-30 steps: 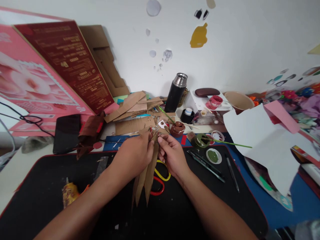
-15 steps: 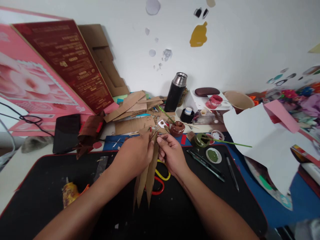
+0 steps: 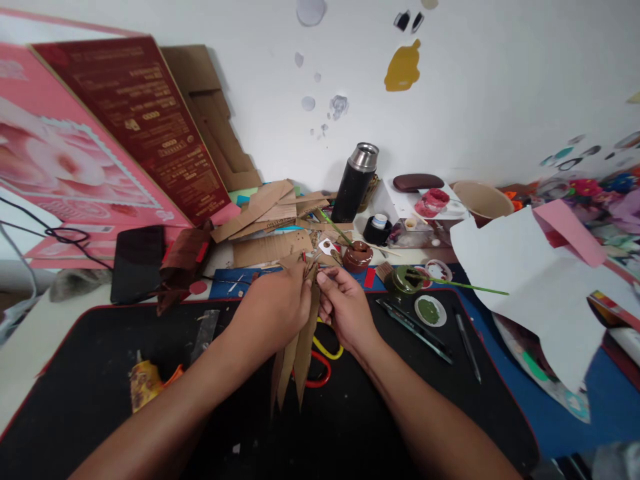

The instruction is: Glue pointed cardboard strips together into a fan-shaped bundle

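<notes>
Near the middle of the mat, my left hand [image 3: 277,297] is closed around the upper end of a bundle of pointed brown cardboard strips [image 3: 303,353], whose tips hang down toward me. Small red bits show at the top of the bundle. My right hand [image 3: 346,303] is beside it, thumb and fingertips pinched at the bundle's upper right edge. What exactly those fingertips hold is too small to make out. Under the strips lie scissors [image 3: 341,351] with yellow and red handle loops; their blades are hidden.
Cardboard scraps [image 3: 273,248] are piled behind my hands, by a black flask [image 3: 354,187]. Brown [image 3: 357,259] and green paint jars [image 3: 403,281] hold sticks. Pens [image 3: 417,333] lie right. A yellow glue gun [image 3: 145,385] lies left on the black mat [image 3: 380,427]. White paper [image 3: 530,267] stands far right.
The whole view has shifted slightly, with things appearing a little further right. Both hands keep almost the same hold on the cardboard bundle.
</notes>
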{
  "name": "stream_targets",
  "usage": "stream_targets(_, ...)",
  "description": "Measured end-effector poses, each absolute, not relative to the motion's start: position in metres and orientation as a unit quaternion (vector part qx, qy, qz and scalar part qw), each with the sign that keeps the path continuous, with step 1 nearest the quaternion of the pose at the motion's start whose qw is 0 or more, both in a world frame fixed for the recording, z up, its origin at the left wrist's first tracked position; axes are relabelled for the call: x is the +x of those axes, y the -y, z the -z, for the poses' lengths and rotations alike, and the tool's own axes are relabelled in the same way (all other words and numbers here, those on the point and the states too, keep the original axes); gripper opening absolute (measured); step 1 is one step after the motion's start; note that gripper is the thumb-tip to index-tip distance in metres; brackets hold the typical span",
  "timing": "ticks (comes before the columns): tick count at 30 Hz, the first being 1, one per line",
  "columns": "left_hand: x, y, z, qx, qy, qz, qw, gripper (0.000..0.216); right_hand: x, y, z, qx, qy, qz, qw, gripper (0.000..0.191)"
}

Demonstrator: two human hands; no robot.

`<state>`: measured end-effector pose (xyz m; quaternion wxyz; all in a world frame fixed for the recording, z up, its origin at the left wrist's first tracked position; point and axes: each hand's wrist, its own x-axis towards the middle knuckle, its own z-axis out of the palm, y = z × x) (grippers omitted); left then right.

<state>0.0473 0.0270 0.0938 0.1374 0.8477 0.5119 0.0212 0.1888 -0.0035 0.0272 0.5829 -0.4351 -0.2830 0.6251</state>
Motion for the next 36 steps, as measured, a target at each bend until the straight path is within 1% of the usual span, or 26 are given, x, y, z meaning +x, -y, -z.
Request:
stream_targets(10,0.048,-0.028,-0.096,0.845,-0.517,-0.009,0.138,0.034,0.189,0.004,-0.028,-0.439,0.282,-0.627,0.579,0.043)
stream_targets(18,0.046,-0.032,-0.097,0.836,-0.52,-0.032,0.174,0.029,0.189,0.003,-0.028,-0.436,0.273,-0.635,0.577,0.043)
stream_targets(29,0.037,-0.038,-0.107,0.815,-0.549,-0.067,0.172,0.026,0.187,0.005,-0.029,-0.445,0.301,-0.636,0.554,0.048)
stream_targets(32,0.034,-0.039,-0.104,0.816,-0.536,-0.1,0.195,0.024,0.187,0.006,-0.028,-0.45,0.308,-0.633,0.55,0.048)
stream_targets(36,0.031,-0.041,-0.102,0.804,-0.518,-0.144,0.254,0.023,0.187,0.005,-0.03,-0.451,0.302,-0.633,0.552,0.047)
